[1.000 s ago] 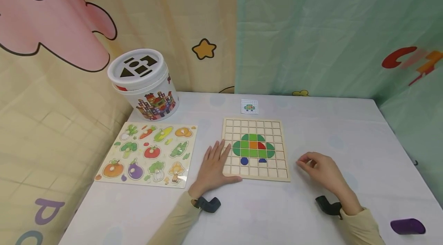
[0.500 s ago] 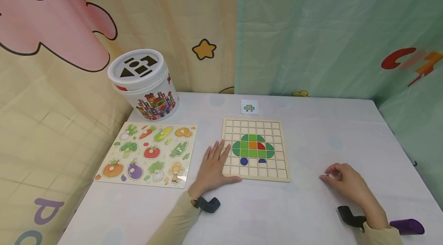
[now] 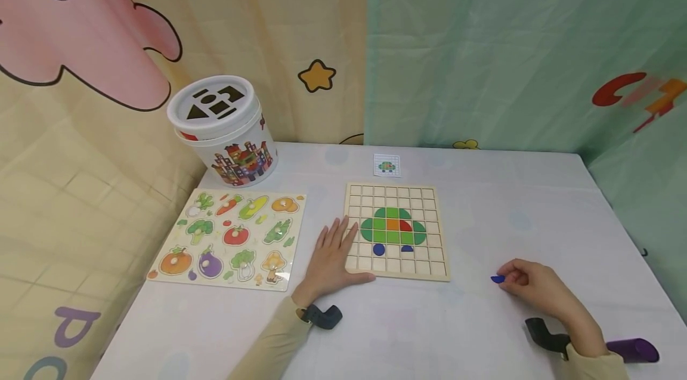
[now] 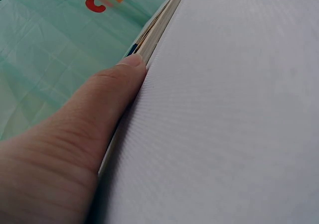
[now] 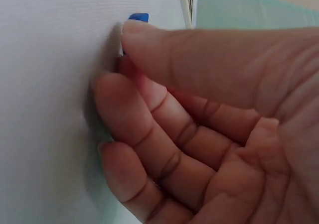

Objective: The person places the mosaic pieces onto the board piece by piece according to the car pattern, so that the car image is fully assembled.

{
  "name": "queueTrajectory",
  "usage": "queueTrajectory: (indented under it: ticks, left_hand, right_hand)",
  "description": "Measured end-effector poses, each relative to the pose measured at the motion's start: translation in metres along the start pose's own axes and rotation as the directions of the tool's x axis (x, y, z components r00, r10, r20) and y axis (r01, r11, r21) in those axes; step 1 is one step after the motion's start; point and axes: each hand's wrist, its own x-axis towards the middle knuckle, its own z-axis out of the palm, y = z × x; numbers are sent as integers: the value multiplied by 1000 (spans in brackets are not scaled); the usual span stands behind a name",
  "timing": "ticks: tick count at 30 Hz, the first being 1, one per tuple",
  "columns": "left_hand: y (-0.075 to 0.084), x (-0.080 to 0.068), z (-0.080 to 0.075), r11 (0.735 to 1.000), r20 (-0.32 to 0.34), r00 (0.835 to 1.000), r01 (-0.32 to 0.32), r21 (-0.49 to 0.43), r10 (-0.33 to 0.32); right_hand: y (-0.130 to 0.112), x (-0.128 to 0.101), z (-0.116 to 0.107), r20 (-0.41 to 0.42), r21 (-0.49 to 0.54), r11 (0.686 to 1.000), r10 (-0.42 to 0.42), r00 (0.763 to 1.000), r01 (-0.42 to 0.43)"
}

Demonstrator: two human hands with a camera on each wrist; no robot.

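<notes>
1 blue piece (image 3: 497, 278) pinched at the fingertips of the right hand (image 3: 537, 292), low over the table (image 3: 483, 332), well to the right of the grid board (image 3: 395, 231). Left hand (image 3: 331, 260) lies flat, fingers straight, on the board's near-left corner, thumb along the edge. Step looks like pick-up of a piece. Next move calls for carrying it left of the right hand to a free cell by the green shape (image 3: 393, 228).

Two puzzle boards (image 3: 395, 231), one bucket (image 3: 222, 129), one card (image 3: 387, 165).
</notes>
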Motion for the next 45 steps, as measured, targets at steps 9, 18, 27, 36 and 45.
queueTrajectory:
  ticks: [9, 18, 27, 36, 45]
  left_hand:
    - [0, 1, 1, 1000, -5, 1000, -3, 0, 3]
    - [0, 0, 0, 1000, -26, 1000, -16, -9, 15]
    - [1, 0, -1, 1000, -31, 999, -18, -14, 17]
    - [1, 1, -1, 1000, -28, 1000, -13, -11, 13]
    - [1, 0, -1, 1000, -20, 1000, -11, -5, 10]
  right_hand:
    - [-1, 3, -2, -19, -37, 999, -12, 1000, 11]
    - [-10, 5, 7, -50, -69, 995, -78, 996, 75]
    - [-33, 18, 21, -97, -51, 987, -156, 983, 152]
    - [-70, 44, 42, -73, 40, 975, -217, 974, 220]
    - [-93, 65, 63, -31, 87, 961, -260, 965, 261]
